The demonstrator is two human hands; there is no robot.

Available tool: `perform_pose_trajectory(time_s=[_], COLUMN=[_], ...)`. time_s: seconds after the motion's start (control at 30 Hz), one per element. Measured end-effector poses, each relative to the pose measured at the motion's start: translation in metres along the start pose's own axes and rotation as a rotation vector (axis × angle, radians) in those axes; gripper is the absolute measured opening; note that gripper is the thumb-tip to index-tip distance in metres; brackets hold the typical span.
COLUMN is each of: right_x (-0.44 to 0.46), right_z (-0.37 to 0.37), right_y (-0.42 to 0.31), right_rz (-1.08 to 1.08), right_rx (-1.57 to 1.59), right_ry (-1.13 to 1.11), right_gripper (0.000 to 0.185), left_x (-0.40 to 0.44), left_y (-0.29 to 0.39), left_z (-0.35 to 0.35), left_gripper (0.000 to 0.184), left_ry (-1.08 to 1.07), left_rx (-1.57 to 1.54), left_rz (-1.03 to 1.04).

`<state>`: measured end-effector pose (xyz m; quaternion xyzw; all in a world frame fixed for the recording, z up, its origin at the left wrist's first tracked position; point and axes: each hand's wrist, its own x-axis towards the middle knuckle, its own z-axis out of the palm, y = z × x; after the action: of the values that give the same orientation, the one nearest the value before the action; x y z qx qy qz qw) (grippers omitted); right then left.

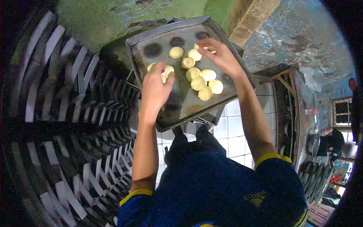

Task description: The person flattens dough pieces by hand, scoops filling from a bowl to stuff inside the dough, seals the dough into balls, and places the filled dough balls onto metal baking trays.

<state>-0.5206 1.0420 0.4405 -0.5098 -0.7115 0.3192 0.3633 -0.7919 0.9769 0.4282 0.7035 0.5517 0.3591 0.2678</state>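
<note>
A dark metal baking tray lies in front of me, tilted in view, with several pale round dough balls on it. Over its left side, my left hand has its thumb and fingers curled round a dough ball; another pale piece shows beyond the fingers. My right hand reaches in from the right, its bent fingers on a dough ball at the far side, partly hidden by them. Close to those fingers sits another dough ball. A loose cluster, including a dough ball, lies in the middle, between the hands.
Stacks of dark metal trays fill the left side. A worn green wall rises behind the tray. White floor tiles show below. At the right are a wooden frame, a large metal pot and a person in dark clothing.
</note>
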Motion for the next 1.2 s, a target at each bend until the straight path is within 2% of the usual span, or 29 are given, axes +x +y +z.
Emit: perform_pose_trajectory(time_s=[0.03,0.1,0.13,0.2,0.23,0.33,0.4,0.43,0.57,0.7,0.77,0.83,0.87,0.9,0.97,1.0,1.03,1.1,1.17,1.2], right_x=[-0.011,-0.045,-0.064,-0.108,-0.131,-0.196,-0.236,-0.255,-0.347,-0.458,-0.494,-0.525,-0.543,-0.564,-0.606,-0.633,-0.663,-0.73,-0.779,-0.792], right_z=[-0.008,-0.025,-0.033,-0.04,-0.042,-0.045,-0.057,-0.06,-0.082,-0.089,-0.081,-0.063,-0.053,-0.043,-0.018,-0.005,0.01,0.041,0.059,0.063], right_y=[0.011,0.02,0.022,0.027,0.031,0.061,0.055,0.06,0.094,0.16,0.167,0.179,0.187,0.197,0.218,0.23,0.238,0.251,0.247,0.235], right_rz=[0.025,0.067,0.085,0.239,0.275,0.296,0.41,0.469,0.586,0.665,0.696,0.756,0.815,0.817,1.008,1.061,1.116,1.172,1.28,1.242], right_rx=[0.052,0.134,0.162,0.264,0.272,0.359,0.402,0.281,0.47,0.64,0.741,0.742,0.726,0.734,0.682,0.655,0.63,0.709,0.856,0.997], right_ry=[0.031,0.09,0.121,0.227,0.287,0.499,0.58,0.65,0.893,1.111,1.185,1.206,1.22,1.221,1.055,1.032,1.008,1.039,1.123,1.211], right_gripper=[0.049,0.049,0.048,0.038,0.037,0.034,0.031,0.028,0.046,0.062,0.063,0.061,0.06,0.06,0.058,0.059,0.061,0.069,0.078,0.085], left_x=[0.013,0.039,0.048,0.065,0.072,0.091,0.1,0.104,0.115,0.134,0.141,0.158,0.151,0.149,0.15,0.144,0.136,0.105,0.056,0.023], left_y=[0.001,-0.007,-0.013,-0.025,-0.029,-0.029,-0.031,-0.032,-0.021,-0.02,-0.027,-0.07,-0.06,-0.071,-0.096,-0.082,-0.066,-0.005,0.058,0.094], left_z=[0.006,0.024,0.034,0.057,0.067,0.085,0.093,0.093,0.075,0.032,0.007,0.002,-0.004,-0.006,-0.016,-0.025,-0.03,-0.042,-0.029,-0.011], left_gripper=[0.05,0.045,0.045,0.038,0.038,0.035,0.035,0.035,0.033,0.03,0.029,0.028,0.031,0.031,0.036,0.037,0.037,0.028,0.018,0.015], left_ry=[0.008,-0.085,-0.078,-0.219,-0.218,-0.256,-0.288,-0.313,-0.363,-0.308,-0.03,0.096,0.112,0.11,-0.325,-0.229,-0.227,0.177,0.289,0.294], left_rx=[0.0,0.093,0.1,0.251,0.254,0.21,0.237,0.264,0.121,-0.012,-0.102,0.034,0.241,0.248,0.312,0.346,0.355,0.04,-0.055,-0.132], left_rz=[0.009,0.364,0.372,0.369,0.381,0.166,0.171,0.163,0.107,0.029,0.003,0.104,0.161,0.163,0.017,0.092,0.101,0.072,0.171,0.181])
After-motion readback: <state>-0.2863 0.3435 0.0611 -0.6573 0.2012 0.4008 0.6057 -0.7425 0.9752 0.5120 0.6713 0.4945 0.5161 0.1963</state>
